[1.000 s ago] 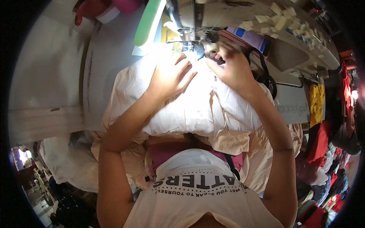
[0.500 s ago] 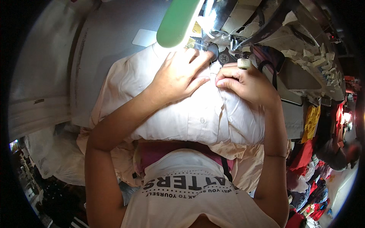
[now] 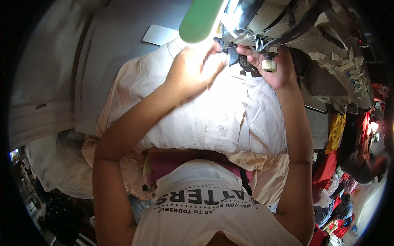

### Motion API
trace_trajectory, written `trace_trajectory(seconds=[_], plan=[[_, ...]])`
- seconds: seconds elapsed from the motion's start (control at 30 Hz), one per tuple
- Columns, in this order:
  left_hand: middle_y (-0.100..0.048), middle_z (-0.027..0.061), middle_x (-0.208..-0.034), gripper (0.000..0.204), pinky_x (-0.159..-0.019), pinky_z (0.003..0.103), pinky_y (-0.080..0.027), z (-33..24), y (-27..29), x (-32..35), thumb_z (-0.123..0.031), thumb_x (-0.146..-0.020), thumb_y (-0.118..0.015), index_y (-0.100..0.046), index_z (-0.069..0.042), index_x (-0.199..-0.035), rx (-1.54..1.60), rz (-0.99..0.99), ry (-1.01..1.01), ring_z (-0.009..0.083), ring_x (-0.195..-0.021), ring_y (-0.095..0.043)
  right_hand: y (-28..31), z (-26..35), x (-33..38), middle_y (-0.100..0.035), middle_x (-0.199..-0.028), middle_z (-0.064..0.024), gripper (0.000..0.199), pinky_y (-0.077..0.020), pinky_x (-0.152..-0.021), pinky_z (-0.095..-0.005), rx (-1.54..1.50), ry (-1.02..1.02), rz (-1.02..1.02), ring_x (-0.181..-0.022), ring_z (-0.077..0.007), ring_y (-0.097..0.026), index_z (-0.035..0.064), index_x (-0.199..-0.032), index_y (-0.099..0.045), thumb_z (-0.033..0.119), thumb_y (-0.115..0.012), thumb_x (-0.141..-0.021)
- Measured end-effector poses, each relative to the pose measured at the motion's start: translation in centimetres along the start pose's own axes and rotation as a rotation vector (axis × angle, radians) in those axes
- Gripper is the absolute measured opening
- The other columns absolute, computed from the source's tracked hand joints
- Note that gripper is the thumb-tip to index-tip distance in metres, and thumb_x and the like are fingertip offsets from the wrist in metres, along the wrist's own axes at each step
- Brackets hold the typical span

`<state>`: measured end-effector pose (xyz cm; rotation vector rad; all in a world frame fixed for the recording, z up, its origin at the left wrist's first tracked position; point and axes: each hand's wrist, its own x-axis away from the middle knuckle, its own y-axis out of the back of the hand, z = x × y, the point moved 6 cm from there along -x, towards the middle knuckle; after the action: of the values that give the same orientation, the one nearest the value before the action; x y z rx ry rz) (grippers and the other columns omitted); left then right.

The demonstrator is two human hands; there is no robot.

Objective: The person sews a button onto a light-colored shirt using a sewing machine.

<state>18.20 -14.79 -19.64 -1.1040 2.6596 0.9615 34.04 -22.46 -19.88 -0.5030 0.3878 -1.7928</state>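
Note:
A pale, nearly white buttoned garment (image 3: 184, 123) lies bunched over the sewing machine bed, glaring under the lamp. My left hand (image 3: 193, 67) rests on its upper part, fingers curled beside the needle area. A fine thread (image 3: 230, 47) runs from those fingertips toward the machine; glare blurs the grip. My right hand (image 3: 281, 69) is raised off the cloth, fingers loosely bent and apart, near the sewing machine head (image 3: 246, 39). Part of its palm is behind a cream knob (image 3: 269, 66). A dark round machine part (image 3: 244, 61) shows between the hands.
A green lamp housing (image 3: 197, 24) hangs over the work. A white card (image 3: 160, 35) lies on the grey tabletop (image 3: 111, 41). Several pale scraps (image 3: 344, 63) line the machine at right. Clear plastic (image 3: 61, 168) is at left; yellow cloth (image 3: 336, 127) hangs at right.
My right hand has let go of the garment and lifted up and right toward the machine head. My left fingers have drawn in from lying on the cloth. The view has shifted slightly.

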Motion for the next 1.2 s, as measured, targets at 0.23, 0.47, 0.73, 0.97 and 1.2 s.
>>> trace_trajectory(seconds=[0.23,0.47,0.73,0.97,1.2], plan=[[-0.056,0.0029,-0.073,0.024,-0.057,0.021,-0.043,0.7,-0.6,-1.8,-0.002,-0.071,-0.055,-0.054,-0.001,-0.095,0.147,-0.103,0.064,0.0078,-0.061,-0.05,1.5,-0.9,-0.1,-0.058,-0.084,-0.0119,0.035,-0.0422,-0.067,-0.0289,-0.096,0.004,0.236,-0.078,-0.021,-0.054,0.0001,-0.096,-0.056,0.031,-0.051,-0.081],[-0.056,-0.0005,-0.062,0.011,-0.051,0.019,-0.042,1.4,-0.4,-2.1,-0.004,-0.071,-0.063,-0.059,-0.002,-0.081,0.192,-0.17,0.06,0.0047,-0.053,-0.048,0.6,1.6,1.1,-0.049,-0.072,-0.0041,0.011,-0.0396,-0.074,-0.034,-0.222,0.174,0.121,-0.073,-0.0165,-0.05,0.0054,-0.074,-0.052,0.016,-0.05,-0.077],[-0.058,0.0023,-0.06,0.012,-0.046,0.019,-0.04,1.6,-0.8,-2.3,-0.008,-0.074,-0.07,-0.064,0.003,-0.073,0.238,-0.198,0.046,0.0041,-0.05,-0.049,-0.2,-0.6,0.9,-0.046,-0.056,-0.0009,0.018,-0.0317,-0.041,-0.0261,0.124,-0.077,-0.025,-0.045,-0.0107,-0.041,0.0066,-0.07,-0.05,0.02,-0.057,-0.079],[-0.057,0.0001,-0.061,0.013,-0.051,0.02,-0.041,2.0,-1.2,-2.2,-0.007,-0.075,-0.069,-0.062,0.003,-0.071,0.214,-0.176,0.121,0.0038,-0.054,-0.047,-1.7,0.8,2.1,-0.058,-0.062,-0.0091,0.017,-0.0451,-0.051,-0.0334,1.386,0.506,-0.216,-0.056,-0.0211,-0.058,0.0069,-0.082,-0.06,0.02,-0.063,-0.071],[-0.051,-0.0024,-0.057,0.012,-0.051,0.02,-0.038,2.7,-1.2,-2.4,-0.005,-0.072,-0.063,-0.056,0.001,-0.066,0.139,-0.108,0.212,0.0028,-0.055,-0.042,-2.3,0.6,2.1,-0.062,-0.069,-0.0099,0.014,-0.047,-0.059,-0.0391,1.481,0.441,-0.137,-0.066,-0.0289,-0.061,0.0095,-0.079,-0.062,0.022,-0.057,-0.075]])
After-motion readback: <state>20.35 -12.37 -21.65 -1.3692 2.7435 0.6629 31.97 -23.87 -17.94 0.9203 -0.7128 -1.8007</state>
